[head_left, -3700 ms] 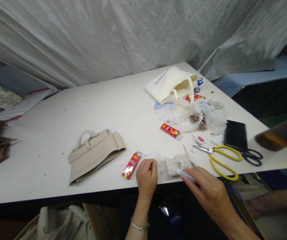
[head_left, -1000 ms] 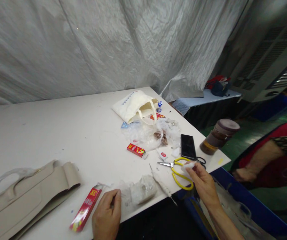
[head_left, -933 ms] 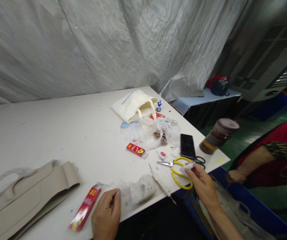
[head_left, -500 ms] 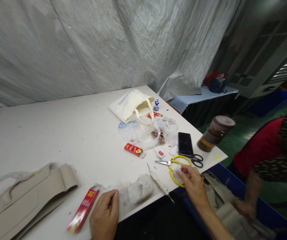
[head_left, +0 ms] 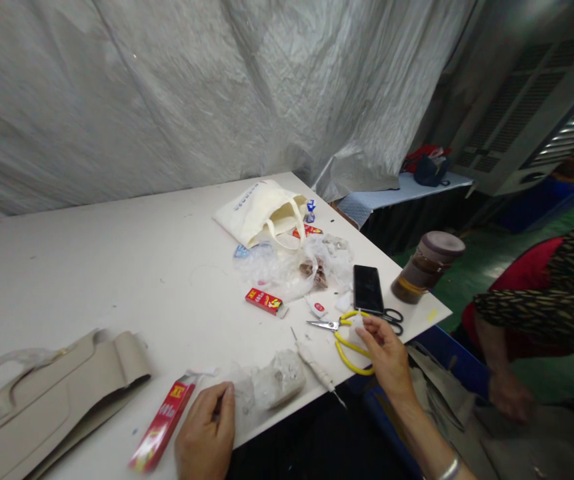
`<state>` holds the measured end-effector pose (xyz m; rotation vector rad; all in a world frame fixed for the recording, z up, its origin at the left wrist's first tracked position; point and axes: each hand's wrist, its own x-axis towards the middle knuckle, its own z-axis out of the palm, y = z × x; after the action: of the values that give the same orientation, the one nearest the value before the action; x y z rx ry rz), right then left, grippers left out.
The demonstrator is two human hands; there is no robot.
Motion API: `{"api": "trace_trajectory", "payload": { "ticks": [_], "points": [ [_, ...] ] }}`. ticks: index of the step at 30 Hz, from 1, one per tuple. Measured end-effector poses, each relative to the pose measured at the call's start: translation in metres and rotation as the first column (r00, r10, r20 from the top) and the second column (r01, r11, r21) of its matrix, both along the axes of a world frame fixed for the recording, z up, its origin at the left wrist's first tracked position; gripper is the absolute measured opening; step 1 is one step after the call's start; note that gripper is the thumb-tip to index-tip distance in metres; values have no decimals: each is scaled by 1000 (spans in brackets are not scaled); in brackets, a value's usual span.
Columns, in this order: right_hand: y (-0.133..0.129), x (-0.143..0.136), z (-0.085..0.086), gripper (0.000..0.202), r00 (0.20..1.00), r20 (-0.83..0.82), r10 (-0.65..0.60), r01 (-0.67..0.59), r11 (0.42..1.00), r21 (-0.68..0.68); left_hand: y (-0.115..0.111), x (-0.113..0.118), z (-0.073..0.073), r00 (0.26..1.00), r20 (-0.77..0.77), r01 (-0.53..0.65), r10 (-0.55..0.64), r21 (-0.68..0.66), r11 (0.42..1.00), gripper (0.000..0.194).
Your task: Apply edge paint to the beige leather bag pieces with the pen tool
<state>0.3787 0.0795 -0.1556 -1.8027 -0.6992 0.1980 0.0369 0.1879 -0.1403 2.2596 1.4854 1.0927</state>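
My left hand [head_left: 205,430] rests curled at the table's near edge, its fingertips hidden, so what they hold, if anything, does not show. Right beside it are a clear plastic bag with a pale lump [head_left: 279,380] and a long red box [head_left: 163,423]. Between thumb and fingers, my right hand [head_left: 384,350] pinches a small thin white piece [head_left: 357,329]. That piece is held over the yellow-handled scissors [head_left: 349,360], which lie with their blades pointing left. A pale-wrapped, thin-tipped tool [head_left: 317,365] lies between my hands.
Beige bag-like pieces [head_left: 61,407] lie at left. A cream tote bag [head_left: 261,210], crumpled plastic [head_left: 287,267], a small red box [head_left: 265,301], a phone [head_left: 367,289], black-handled scissors [head_left: 393,320] and a bottle [head_left: 424,267] occupy the right side. A co-worker's hand [head_left: 511,395] reaches into a blue bin.
My right hand has tilted the white piece more upright and raised it slightly above the yellow scissors. My left hand has stayed in place. The co-worker's arm has shifted.
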Motion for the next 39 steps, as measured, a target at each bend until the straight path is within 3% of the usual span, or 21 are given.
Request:
{"api": "trace_trajectory", "payload": {
  "ticks": [16,29,34,39],
  "points": [
    [11,2,2,39,978,207,-29,60,988,-143,0,2,4,1000,-8,22,-22,22,1000,27],
    [6,2,6,36,971,240,-1,23,996,-90,0,-1,-2,1000,-17,-3,2,-27,1000,26],
    [-8,-8,11,34,966,257,23,-12,999,-44,-2,2,3,1000,7,-3,4,-30,1000,29],
    [-44,-17,8,20,910,363,200,-199,979,-39,-3,2,3,1000,2,-14,14,-37,999,28]
  ]
}}
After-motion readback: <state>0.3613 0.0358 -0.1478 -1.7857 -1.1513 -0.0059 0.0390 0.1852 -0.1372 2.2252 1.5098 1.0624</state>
